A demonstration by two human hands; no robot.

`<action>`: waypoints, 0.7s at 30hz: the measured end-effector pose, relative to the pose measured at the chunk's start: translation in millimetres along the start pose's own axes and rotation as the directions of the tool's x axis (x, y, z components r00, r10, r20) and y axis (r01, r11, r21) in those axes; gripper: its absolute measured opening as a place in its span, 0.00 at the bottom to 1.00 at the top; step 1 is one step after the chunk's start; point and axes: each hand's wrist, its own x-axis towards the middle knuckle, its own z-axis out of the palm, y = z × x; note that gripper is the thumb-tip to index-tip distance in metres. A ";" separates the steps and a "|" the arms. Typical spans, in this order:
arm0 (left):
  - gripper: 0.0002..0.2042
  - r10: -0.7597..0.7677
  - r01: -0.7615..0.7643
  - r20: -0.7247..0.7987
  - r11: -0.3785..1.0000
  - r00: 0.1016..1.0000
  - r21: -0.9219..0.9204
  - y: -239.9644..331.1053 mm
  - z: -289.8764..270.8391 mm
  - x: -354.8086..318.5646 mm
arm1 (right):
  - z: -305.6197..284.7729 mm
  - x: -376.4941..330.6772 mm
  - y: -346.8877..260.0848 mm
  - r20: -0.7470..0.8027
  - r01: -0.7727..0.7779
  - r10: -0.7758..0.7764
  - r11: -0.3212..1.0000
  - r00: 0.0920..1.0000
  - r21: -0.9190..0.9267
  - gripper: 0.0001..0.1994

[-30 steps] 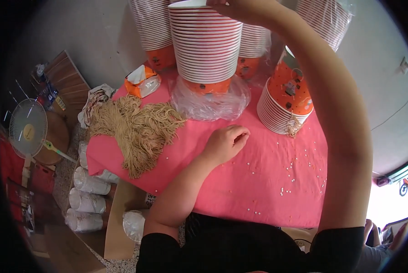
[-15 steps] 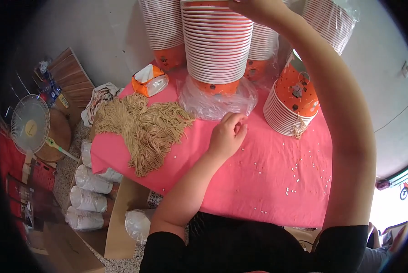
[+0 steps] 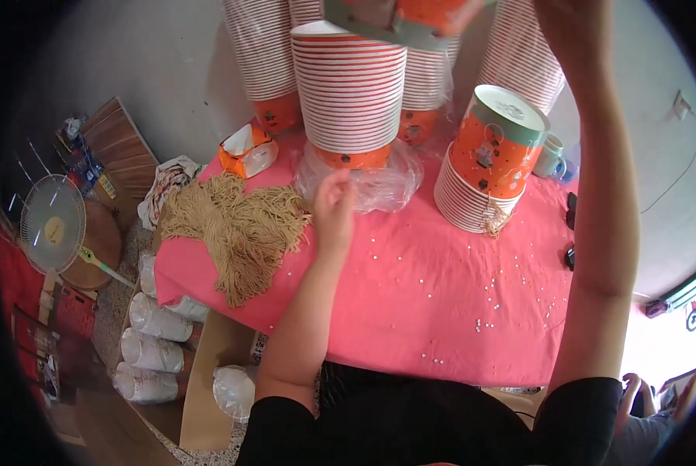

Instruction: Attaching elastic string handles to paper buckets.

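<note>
My right hand [image 3: 577,27] is raised at the top edge, its fingers mostly out of view. A loose orange and green paper bucket [image 3: 410,23], tilted and blurred, hangs from it above a tall stack of nested paper buckets [image 3: 349,93]. That stack stands on crumpled clear plastic. My left hand [image 3: 335,206] is over the table between the plastic and a pile of tan strings [image 3: 235,233]; motion smears its fingers. To the right stands an upside-down bucket stack [image 3: 492,155], green base up, with a small tangle of string [image 3: 494,213] on its side.
More plastic-wrapped bucket stacks [image 3: 266,62] line the wall. An orange tissue pack [image 3: 247,151] lies behind the strings. Small white bits [image 3: 484,325] dot the pink tablecloth [image 3: 387,311]. Left of the table are a cardboard box [image 3: 208,388], wrapped stacks and a fan [image 3: 53,217].
One bucket has come off the top of the middle stack and tilted, my right hand moving rightward. My left hand has shifted left toward the strings.
</note>
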 end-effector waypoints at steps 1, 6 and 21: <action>0.13 -0.088 0.084 -0.064 0.994 0.994 -0.062 8.1 -2.7 3.9 | -11.3 -11.8 -7.2 0.039 0.146 -0.151 0.811 0.988 -0.567 0.06; 0.27 0.087 0.008 0.219 0.917 0.972 -0.398 8.0 -30.0 14.0 | -11.4 -99.5 -61.9 0.224 -0.194 0.288 0.910 0.931 -0.366 0.08; 0.42 -0.338 0.517 0.591 0.841 0.732 -0.159 33.1 4.7 -19.9 | -7.9 -200.8 -21.0 0.434 -0.406 0.405 0.909 0.804 -0.095 0.10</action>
